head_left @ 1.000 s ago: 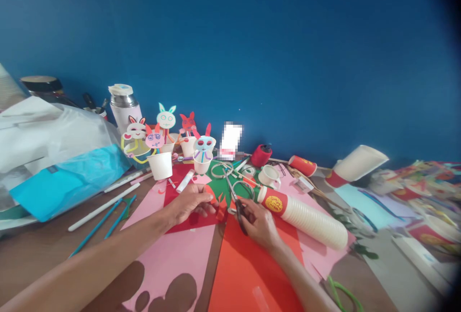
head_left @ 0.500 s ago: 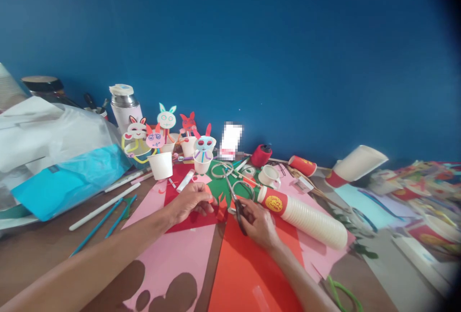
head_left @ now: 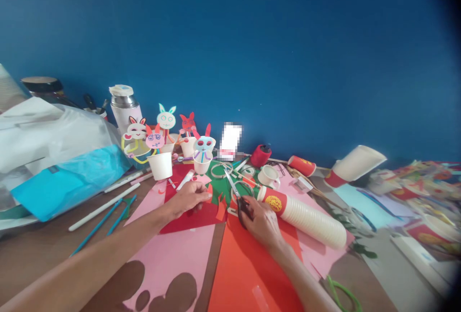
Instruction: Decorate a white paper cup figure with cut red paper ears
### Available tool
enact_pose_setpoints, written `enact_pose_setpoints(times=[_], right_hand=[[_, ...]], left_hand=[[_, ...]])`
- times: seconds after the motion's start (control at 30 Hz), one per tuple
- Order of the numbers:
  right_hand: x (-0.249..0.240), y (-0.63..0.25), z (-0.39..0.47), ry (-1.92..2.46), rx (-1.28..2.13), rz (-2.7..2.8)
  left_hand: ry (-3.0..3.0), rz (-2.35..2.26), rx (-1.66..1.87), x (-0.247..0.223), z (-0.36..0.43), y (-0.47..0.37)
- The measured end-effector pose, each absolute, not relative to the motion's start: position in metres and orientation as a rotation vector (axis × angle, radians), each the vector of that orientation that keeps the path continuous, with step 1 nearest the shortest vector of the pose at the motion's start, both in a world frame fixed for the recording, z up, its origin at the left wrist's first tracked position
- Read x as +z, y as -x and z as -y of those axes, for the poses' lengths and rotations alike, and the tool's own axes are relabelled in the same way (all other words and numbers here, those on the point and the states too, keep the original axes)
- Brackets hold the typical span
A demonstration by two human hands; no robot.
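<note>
My right hand (head_left: 260, 220) is wrapped round the black handles of a pair of scissors (head_left: 232, 183). The blades point away from me and to the left, above green paper (head_left: 219, 186). My left hand (head_left: 190, 199) is closed in a pinch, with a bit of orange paper (head_left: 210, 189) showing at its fingertips; much of that piece is hidden. Between the hands lies an orange paper scrap (head_left: 221, 210). Under my left hand is a dark red sheet (head_left: 180, 222), and a large orange sheet (head_left: 248, 264) spreads below my right hand.
Paper-cup animal figures (head_left: 160, 165) stand at the back left, near a flask (head_left: 124, 103). A stack of paper cups (head_left: 313, 221) lies right of my right hand. A white mug (head_left: 269, 176) and a red thread spool (head_left: 260, 155) sit behind. Plastic bags (head_left: 72, 129) crowd the left.
The scissor blades have come together and shifted slightly to the right. My left hand has drawn slightly left and up, away from the scissors.
</note>
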State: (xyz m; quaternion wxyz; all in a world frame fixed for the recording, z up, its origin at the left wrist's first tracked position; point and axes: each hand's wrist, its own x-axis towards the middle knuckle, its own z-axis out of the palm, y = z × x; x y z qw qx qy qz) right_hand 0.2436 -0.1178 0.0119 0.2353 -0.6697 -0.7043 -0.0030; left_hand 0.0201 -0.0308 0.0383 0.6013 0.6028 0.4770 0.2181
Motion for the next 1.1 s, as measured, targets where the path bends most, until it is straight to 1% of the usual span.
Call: enact_pose_setpoints(times=[0.2,0.33,0.5,0.67,0.87,1.1], right_hand=[[0.015,-0.243,0.118,1.893,-0.090,1.963],[0.014,-0.243,0.119,1.893,-0.087,1.967],[0.014,-0.242,0.119,1.898,-0.078,1.968],[0.013,-0.242,0.118,1.893,-0.084,1.971],[0.012,-0.242,0.118,1.860,-0.114,1.977],[0.015,-0.241,0.120,1.855,-0.111,2.000]], left_hand=[[-1.764,-1.087,0.510,0.036,0.026,-0.013],[-1.972,-1.088,0.406,0.034,0.023,-0.009],[-2.046,-1.050,0.367,0.029,0.023,-0.007],[-1.980,-1.046,0.261,0.031,0.023,-0.004],[-2.219,-1.134,0.378,0.040,0.032,-0.011],[-2.493,-1.168,0.357,0.029,0.045,-0.019]])
